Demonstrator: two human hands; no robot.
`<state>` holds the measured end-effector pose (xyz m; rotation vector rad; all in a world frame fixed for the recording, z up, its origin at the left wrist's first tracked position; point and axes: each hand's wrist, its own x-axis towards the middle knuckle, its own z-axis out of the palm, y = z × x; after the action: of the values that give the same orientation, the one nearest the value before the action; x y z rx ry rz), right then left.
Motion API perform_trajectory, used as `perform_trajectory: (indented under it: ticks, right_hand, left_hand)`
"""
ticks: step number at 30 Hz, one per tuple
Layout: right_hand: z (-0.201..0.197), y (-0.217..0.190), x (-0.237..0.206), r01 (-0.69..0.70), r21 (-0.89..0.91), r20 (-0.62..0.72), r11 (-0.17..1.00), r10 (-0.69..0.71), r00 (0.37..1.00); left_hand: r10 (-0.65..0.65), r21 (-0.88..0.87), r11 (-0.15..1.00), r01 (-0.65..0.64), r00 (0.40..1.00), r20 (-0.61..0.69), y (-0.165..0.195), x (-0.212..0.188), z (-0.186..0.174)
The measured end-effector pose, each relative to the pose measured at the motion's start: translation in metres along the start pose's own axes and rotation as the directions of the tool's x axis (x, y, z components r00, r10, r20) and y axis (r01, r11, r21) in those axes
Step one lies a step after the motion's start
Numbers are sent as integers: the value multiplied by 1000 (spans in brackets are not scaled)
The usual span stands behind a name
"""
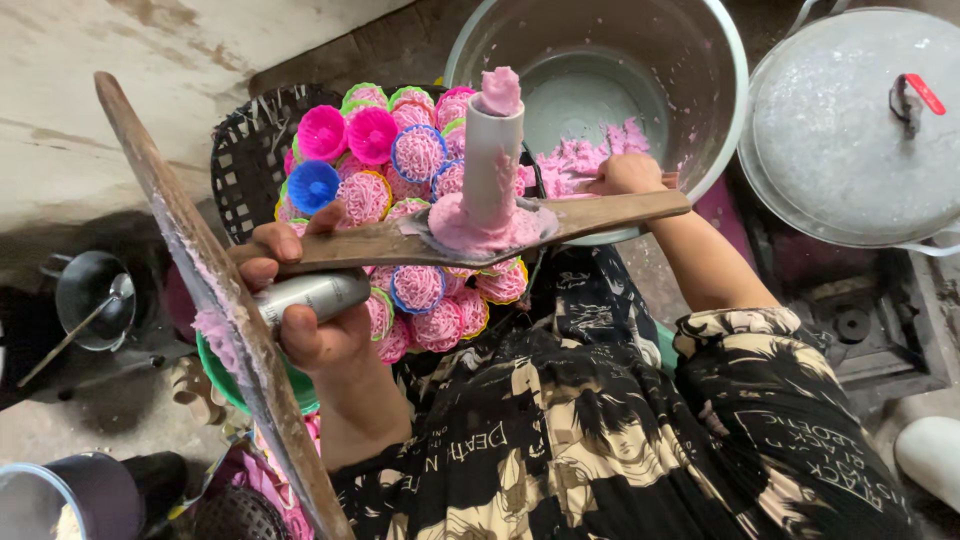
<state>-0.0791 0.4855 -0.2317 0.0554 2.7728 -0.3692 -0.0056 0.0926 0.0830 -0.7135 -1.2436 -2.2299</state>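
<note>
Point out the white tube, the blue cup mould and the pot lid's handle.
white tube (492, 160), head view, middle of its upright side.
blue cup mould (313, 186), head view, its centre.
pot lid's handle (915, 98), head view, red-tipped grip.

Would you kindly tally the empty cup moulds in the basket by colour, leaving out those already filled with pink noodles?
Pink empty moulds: 2
Blue empty mould: 1
Total: 3

A rough home food-making spot on a concrete floor (60, 150): a big dough basin (600, 90) far, a steamer lid (850, 130) right, a basket of pink moulds (400, 170).
</note>
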Motion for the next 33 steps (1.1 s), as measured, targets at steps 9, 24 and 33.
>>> perform_trajectory:
  ticks: [9,24,33]
  right_hand:
    - [-41,13,-31,-23,-1,-81,1000,23,996]
    - [-208,69,-139,-172,304,-1,937,180,984]
    - [-325,48,-219,176,695,-38,697,-209,977]
  left_hand:
    - [-28,10,1000,28,999,23,1,-4,2]
    - [-117,20,993,115,985,130,7,0,2]
    - [-396,585,803,111,834,385,-76,-8,44]
